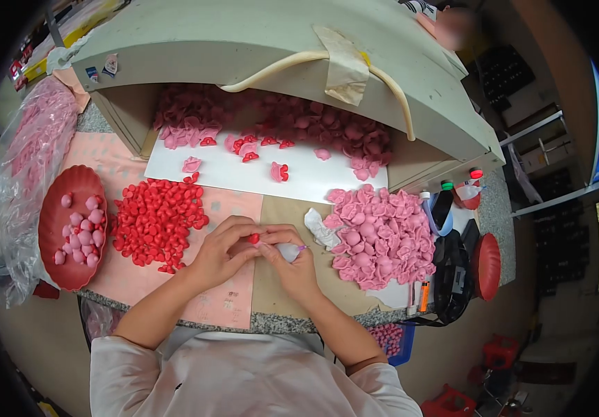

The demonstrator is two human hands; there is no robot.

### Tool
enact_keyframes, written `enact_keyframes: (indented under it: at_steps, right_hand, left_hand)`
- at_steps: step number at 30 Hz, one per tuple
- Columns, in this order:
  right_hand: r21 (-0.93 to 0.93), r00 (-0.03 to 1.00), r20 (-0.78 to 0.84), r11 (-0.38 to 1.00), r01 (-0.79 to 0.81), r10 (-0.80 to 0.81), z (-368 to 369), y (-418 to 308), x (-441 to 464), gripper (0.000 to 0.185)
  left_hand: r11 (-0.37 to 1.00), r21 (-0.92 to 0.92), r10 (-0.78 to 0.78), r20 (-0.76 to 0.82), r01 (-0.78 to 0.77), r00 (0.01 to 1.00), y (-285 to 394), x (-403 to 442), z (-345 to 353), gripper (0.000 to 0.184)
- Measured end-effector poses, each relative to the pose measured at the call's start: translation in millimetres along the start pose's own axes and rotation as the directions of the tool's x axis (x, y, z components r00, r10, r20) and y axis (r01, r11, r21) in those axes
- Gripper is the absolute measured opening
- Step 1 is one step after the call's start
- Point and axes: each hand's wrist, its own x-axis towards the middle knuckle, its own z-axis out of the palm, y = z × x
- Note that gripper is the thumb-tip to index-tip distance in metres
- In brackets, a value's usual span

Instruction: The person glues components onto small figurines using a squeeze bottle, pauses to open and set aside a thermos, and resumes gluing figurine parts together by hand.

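Note:
Near the table's front edge my two hands meet. My left hand (222,251) pinches a small red piece (253,238) between its fingertips. Against the same piece rest the fingertips of my right hand (294,267), which is also wrapped round a small clear squeeze bottle (288,251) with a purple tip pointing right. A heap of red pieces (157,219) lies to the left of my hands. On the right is a heap of pink petal-like pieces (383,236) with round pink balls among them.
A red oval dish (74,187) with pink balls stands at the left, beside a clear plastic bag (25,174). Pink flowers fill the back of a grey hooded box (244,69). At the right are an orange lighter (424,297), a black bag (451,278) and another red dish (488,267).

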Motion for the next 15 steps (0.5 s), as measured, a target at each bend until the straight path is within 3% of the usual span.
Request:
enact_keyframes:
  at_steps: [12, 15]
  right_hand:
    - [-0.007, 0.995, -0.004, 0.995, 0.095, -0.095, -2.6, 6.0, 1.4, 0.008]
    - [-0.069, 0.99, 0.02, 0.987, 0.142, -0.141, -2.6, 6.4, -2.0, 0.009]
  left_hand:
    - [0.998, 0.058, 0.006, -0.028, -0.005, 1.0, 7.4, 1.7, 1.5, 0.037]
    - [0.994, -0.061, -0.089, -0.05, 0.086, 0.995, 5.9, -3.2, 5.5, 0.035]
